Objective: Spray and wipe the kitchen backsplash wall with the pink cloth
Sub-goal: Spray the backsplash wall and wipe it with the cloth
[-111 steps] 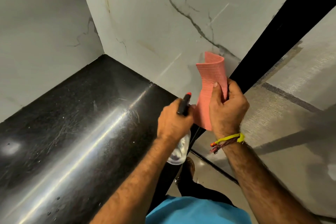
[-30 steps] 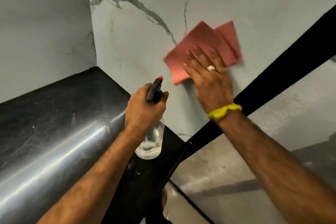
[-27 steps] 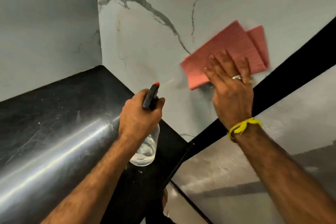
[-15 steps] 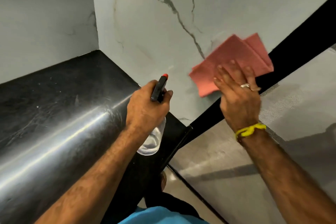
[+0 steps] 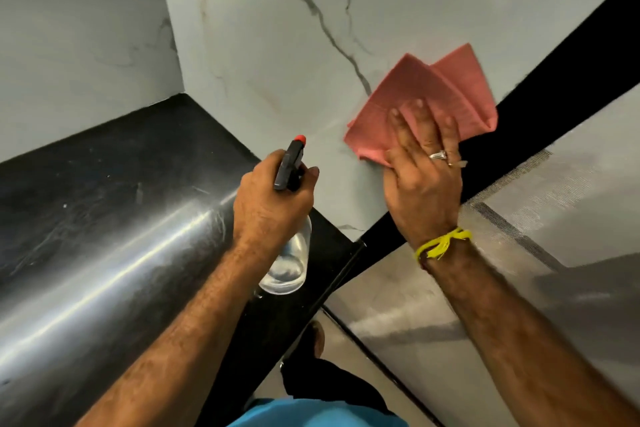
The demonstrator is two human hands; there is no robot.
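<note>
The folded pink cloth (image 5: 436, 94) lies flat against the white marble backsplash wall (image 5: 277, 45), near the wall's right edge. My right hand (image 5: 422, 166) presses it there with straight, spread fingers. My left hand (image 5: 273, 201) grips a clear spray bottle (image 5: 287, 263) by its neck. The bottle's black head with a red nozzle (image 5: 298, 139) points at the wall just left of the cloth. The bottle hangs over the black countertop (image 5: 104, 218).
A second marble wall (image 5: 76, 28) meets the backsplash in a corner at the left. A black vertical edge (image 5: 554, 73) bounds the backsplash on the right, with grey floor tiles (image 5: 519, 253) beyond. The countertop's front edge is by my body.
My right hand went from holding the cloth up to pressing it on the wall, then slid it right and down toward the wall's right edge. The left hand keeps the bottle.
</note>
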